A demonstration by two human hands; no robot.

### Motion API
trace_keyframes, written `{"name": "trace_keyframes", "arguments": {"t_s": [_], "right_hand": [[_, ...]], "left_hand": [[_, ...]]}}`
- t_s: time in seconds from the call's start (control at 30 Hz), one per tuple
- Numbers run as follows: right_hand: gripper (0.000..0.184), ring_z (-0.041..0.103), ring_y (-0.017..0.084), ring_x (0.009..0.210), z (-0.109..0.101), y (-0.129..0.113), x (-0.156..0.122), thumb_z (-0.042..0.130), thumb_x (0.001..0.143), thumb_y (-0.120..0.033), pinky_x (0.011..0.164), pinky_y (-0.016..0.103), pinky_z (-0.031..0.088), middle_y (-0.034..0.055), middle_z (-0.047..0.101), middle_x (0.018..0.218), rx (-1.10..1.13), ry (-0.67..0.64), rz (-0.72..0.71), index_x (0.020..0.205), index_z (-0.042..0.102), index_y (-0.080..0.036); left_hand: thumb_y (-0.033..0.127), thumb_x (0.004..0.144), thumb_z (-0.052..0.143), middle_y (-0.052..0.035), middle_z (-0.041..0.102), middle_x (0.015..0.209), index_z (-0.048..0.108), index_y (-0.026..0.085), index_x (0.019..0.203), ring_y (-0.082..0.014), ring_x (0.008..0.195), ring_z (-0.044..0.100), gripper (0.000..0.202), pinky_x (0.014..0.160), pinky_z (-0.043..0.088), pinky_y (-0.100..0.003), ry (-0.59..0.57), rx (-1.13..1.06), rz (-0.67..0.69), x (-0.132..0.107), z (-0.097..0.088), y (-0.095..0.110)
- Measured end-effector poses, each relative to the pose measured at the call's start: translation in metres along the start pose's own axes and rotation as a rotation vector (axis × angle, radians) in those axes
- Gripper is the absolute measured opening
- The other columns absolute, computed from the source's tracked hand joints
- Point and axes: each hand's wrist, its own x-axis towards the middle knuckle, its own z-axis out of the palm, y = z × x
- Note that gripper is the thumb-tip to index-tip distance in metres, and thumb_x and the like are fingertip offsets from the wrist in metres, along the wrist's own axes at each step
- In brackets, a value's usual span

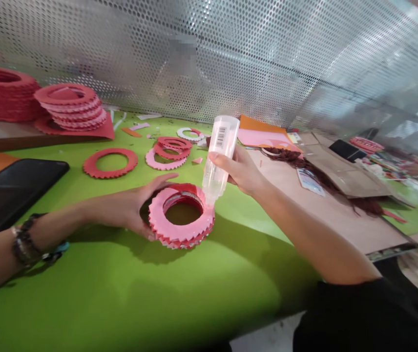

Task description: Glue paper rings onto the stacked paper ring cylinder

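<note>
My right hand grips a translucent glue bottle, tipped nozzle-down. The nozzle touches, or nearly touches, the right side of a layered pink and red paper ring with a toothed outer edge. Wet-looking glue shows on the pink top. From the left, my left hand holds the layered ring, thumb and fingers around its side; some fingers are hidden beneath. Just behind lie a red paper ring and a small overlapping group of pink and red rings.
Tall stacks of red rings and pink-red rings stand at the back left. A black phone or tablet lies left. Paper scraps, brown hair-like strands and cardboard lie behind and right. A perforated metal screen borders the green table.
</note>
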Motion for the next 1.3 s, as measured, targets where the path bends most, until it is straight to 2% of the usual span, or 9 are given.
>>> {"name": "trace_keyframes", "arguments": {"t_s": [0.13,0.23,0.37,0.6,0.73,0.97,1.1,1.2,1.3], "right_hand": [[0.045,0.054,0.012,0.071,-0.008,0.011,0.010,0.074,0.072,-0.059,0.053,0.023,0.044,-0.0008,0.054,0.077,-0.040,0.014,-0.072,0.082,0.053,-0.021],[0.044,0.052,0.011,0.063,-0.011,0.012,0.013,0.073,0.073,-0.060,0.047,0.021,0.042,-0.0021,0.051,0.071,-0.039,0.065,-0.054,0.082,0.053,-0.021],[0.048,0.056,0.013,0.066,-0.004,0.002,0.001,0.074,0.069,-0.063,0.048,0.022,0.047,-0.0006,0.056,0.076,0.002,0.100,0.002,0.086,0.055,-0.022],[0.040,0.056,0.014,0.071,0.006,-0.006,-0.022,0.072,0.070,-0.056,0.060,0.028,0.052,-0.0001,0.056,0.076,-0.081,0.040,-0.009,0.079,0.052,-0.022],[0.039,0.054,0.013,0.069,-0.001,0.001,-0.015,0.071,0.070,-0.055,0.058,0.028,0.049,-0.0006,0.054,0.077,-0.103,0.063,-0.001,0.081,0.051,-0.023],[0.050,0.057,0.013,0.067,-0.006,0.014,0.010,0.076,0.062,-0.061,0.057,0.026,0.048,-0.0032,0.053,0.073,-0.025,0.037,-0.081,0.082,0.051,-0.022],[0.053,0.053,0.011,0.057,-0.007,0.012,0.022,0.074,0.064,-0.068,0.046,0.024,0.045,-0.0037,0.053,0.067,-0.077,0.046,-0.119,0.079,0.050,-0.023],[0.049,0.049,0.010,0.050,-0.008,0.001,0.026,0.070,0.070,-0.068,0.040,0.024,0.042,-0.0026,0.055,0.065,-0.157,0.129,-0.195,0.078,0.049,-0.024],[0.041,0.063,0.018,0.071,-0.008,-0.018,0.018,0.073,0.074,-0.058,0.056,0.030,0.055,0.0032,0.064,0.082,-0.253,0.208,-0.333,0.086,0.053,-0.024]], "left_hand": [[0.037,0.063,0.078,-0.0139,0.047,0.151,0.010,0.012,0.153,-0.0256,0.133,0.051,0.116,0.113,0.039,-0.036,-0.009,-0.023,0.000,0.001,0.001,-0.002],[0.038,0.062,0.079,-0.0144,0.043,0.154,0.012,0.012,0.153,-0.0259,0.135,0.049,0.116,0.114,0.037,-0.036,-0.013,-0.045,0.006,0.001,0.000,-0.002],[0.037,0.065,0.078,-0.0143,0.045,0.153,0.014,0.013,0.153,-0.0278,0.134,0.050,0.111,0.113,0.038,-0.038,-0.010,-0.063,0.005,-0.001,-0.001,0.000],[0.038,0.065,0.078,-0.0151,0.045,0.153,0.016,0.013,0.153,-0.0309,0.135,0.048,0.111,0.113,0.038,-0.040,0.000,-0.037,0.014,-0.001,-0.002,-0.001],[0.036,0.065,0.078,-0.0137,0.042,0.155,0.012,0.014,0.154,-0.0291,0.136,0.047,0.113,0.114,0.036,-0.038,-0.015,-0.068,-0.020,-0.001,-0.001,0.002],[0.034,0.066,0.077,-0.0156,0.041,0.155,0.012,0.012,0.153,-0.0282,0.139,0.044,0.111,0.116,0.032,-0.039,-0.016,-0.116,0.041,0.000,0.000,-0.001],[0.043,0.064,0.082,-0.0167,0.042,0.155,0.012,0.017,0.155,-0.0305,0.138,0.046,0.117,0.115,0.036,-0.040,-0.034,-0.102,0.072,0.003,0.003,-0.011],[0.055,0.061,0.084,-0.0171,0.031,0.161,0.008,0.021,0.158,-0.0332,0.141,0.043,0.128,0.116,0.035,-0.040,-0.052,0.001,0.073,0.000,-0.005,-0.022],[0.063,0.060,0.082,-0.0155,0.021,0.165,0.011,0.023,0.159,-0.0359,0.145,0.035,0.128,0.115,0.036,-0.039,-0.078,0.142,0.052,-0.012,-0.028,-0.024]]}}
